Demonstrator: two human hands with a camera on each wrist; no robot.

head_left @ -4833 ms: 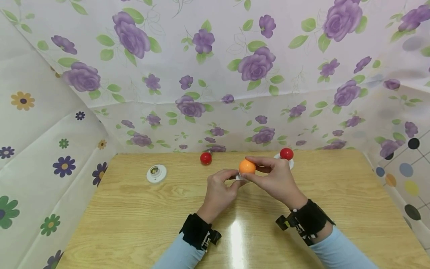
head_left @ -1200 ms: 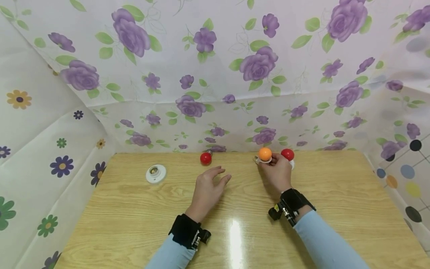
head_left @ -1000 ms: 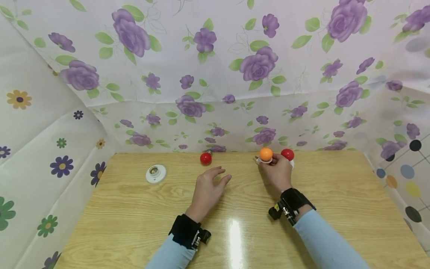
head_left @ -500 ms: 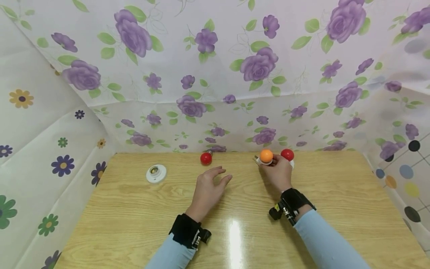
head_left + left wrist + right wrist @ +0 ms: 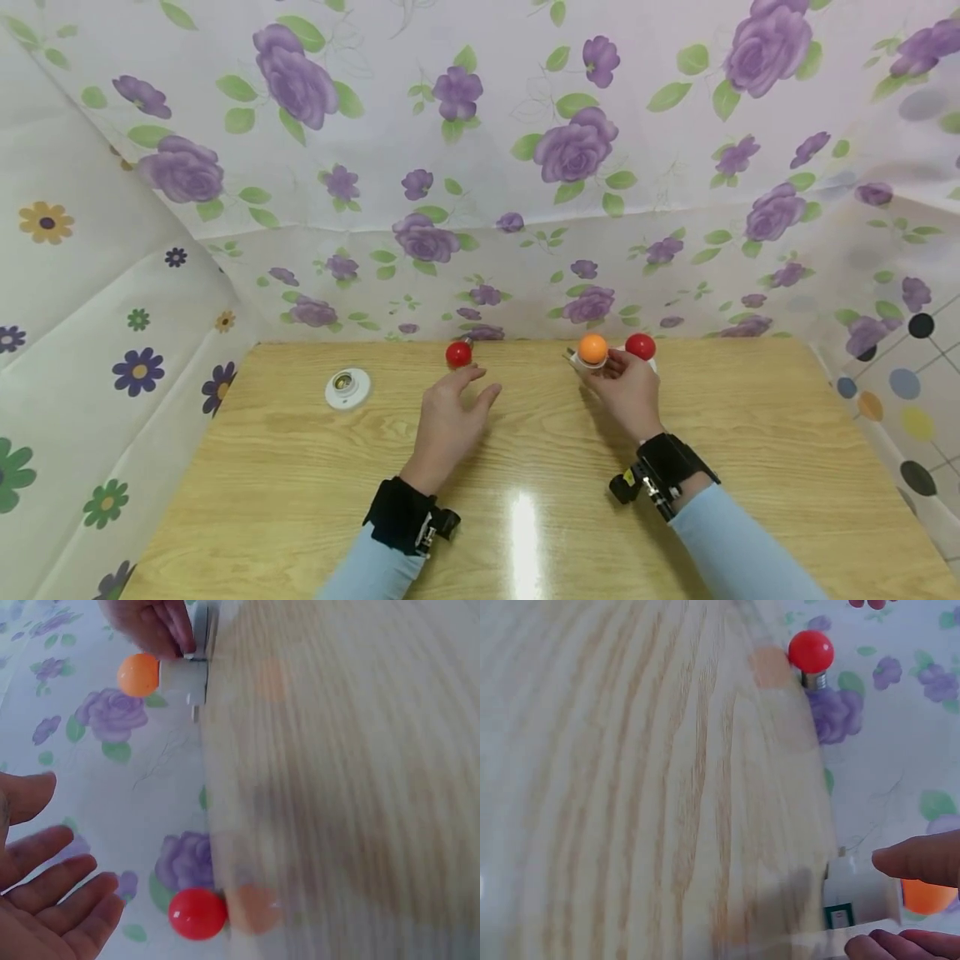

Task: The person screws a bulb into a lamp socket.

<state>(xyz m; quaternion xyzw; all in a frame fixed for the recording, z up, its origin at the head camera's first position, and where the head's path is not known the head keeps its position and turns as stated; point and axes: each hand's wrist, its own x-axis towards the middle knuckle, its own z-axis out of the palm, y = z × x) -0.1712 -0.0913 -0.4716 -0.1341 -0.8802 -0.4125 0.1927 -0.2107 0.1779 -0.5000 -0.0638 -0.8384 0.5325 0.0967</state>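
Note:
An orange bulb point(image 5: 592, 348) sits in a small white plug-in lamp holder point(image 5: 866, 892), its prongs pointing left, at the table's back edge. My right hand point(image 5: 628, 396) is around that holder, thumb on one side and fingers on the other, slightly spread. In the right wrist view the holder shows between thumb and fingers. My left hand point(image 5: 446, 421) hovers over the table with relaxed, parted fingers, holding nothing. Just beyond its fingertips lies a loose red bulb point(image 5: 458, 354), its metal screw base point(image 5: 814, 680) turned toward the wall.
A second red bulb point(image 5: 640, 346) stands in a round white base behind my right hand. At the left is a round white lamp socket point(image 5: 348, 389) with no bulb in it. A flowered sheet point(image 5: 510, 275) rises behind the wooden table point(image 5: 300, 483).
Earlier both hands worked on the orange bulb and holder at mid-table; the right hand then carried them to the back right. Now it draws slightly back, while the left moves left toward the loose red bulb.

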